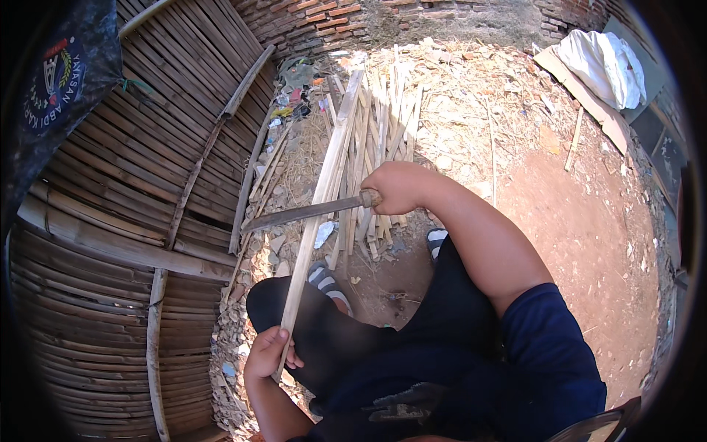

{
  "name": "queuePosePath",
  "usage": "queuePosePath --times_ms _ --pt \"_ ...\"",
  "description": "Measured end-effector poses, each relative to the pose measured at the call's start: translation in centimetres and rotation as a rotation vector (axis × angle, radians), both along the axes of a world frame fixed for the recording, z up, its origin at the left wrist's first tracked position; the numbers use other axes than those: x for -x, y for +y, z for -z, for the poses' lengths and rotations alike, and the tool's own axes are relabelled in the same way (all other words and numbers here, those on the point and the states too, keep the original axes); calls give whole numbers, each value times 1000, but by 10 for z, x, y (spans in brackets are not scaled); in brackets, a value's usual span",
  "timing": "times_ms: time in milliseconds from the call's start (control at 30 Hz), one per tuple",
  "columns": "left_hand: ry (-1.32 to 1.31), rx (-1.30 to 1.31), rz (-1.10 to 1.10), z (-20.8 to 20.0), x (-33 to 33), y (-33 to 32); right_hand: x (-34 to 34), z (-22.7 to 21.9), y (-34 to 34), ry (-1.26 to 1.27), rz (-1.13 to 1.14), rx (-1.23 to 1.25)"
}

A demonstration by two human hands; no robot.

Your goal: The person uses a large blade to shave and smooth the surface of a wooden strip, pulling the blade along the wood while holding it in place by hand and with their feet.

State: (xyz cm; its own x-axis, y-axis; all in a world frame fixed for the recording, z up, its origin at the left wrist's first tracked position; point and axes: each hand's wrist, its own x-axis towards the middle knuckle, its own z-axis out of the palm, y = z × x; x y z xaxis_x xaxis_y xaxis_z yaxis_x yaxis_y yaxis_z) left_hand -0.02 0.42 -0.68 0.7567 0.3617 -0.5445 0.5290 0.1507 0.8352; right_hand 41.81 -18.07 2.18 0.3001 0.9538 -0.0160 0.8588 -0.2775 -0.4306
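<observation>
My left hand [269, 354] is closed around the near end of a long, pale strip of wood or bamboo [303, 259]. The strip slants away from me past my left knee, its far part over a heap of similar strips [378, 140]. In my right hand [396, 186] is the wooden handle of a machete [302, 213], gripped in a fist. Its dark, worn blade points left and lies across the strip at about mid-length; whether it touches or hovers just above I cannot tell.
A slatted bamboo wall [147, 140] runs along the left, with a dark printed banner [70, 81] hanging on it. Beyond the heap stands a brick wall [317, 26]. A white sack [602, 68] lies at the far right. Chips and rubble litter the dirt floor [582, 243].
</observation>
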Motion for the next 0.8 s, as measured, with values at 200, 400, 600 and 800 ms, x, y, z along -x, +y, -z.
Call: queuePosePath --times_ms 200,400,600,800 --pt "24 -40 38 -6 1 -1 9 -10 6 59 -164 81" --pt "68 -83 10 -7 -2 -2 -81 26 -5 175 562 -197" --pt "-16 -6 -6 1 4 1 -28 -4 -11 58 202 -44" --pt "58 -40 4 -7 0 -4 26 -9 9 23 -222 76"
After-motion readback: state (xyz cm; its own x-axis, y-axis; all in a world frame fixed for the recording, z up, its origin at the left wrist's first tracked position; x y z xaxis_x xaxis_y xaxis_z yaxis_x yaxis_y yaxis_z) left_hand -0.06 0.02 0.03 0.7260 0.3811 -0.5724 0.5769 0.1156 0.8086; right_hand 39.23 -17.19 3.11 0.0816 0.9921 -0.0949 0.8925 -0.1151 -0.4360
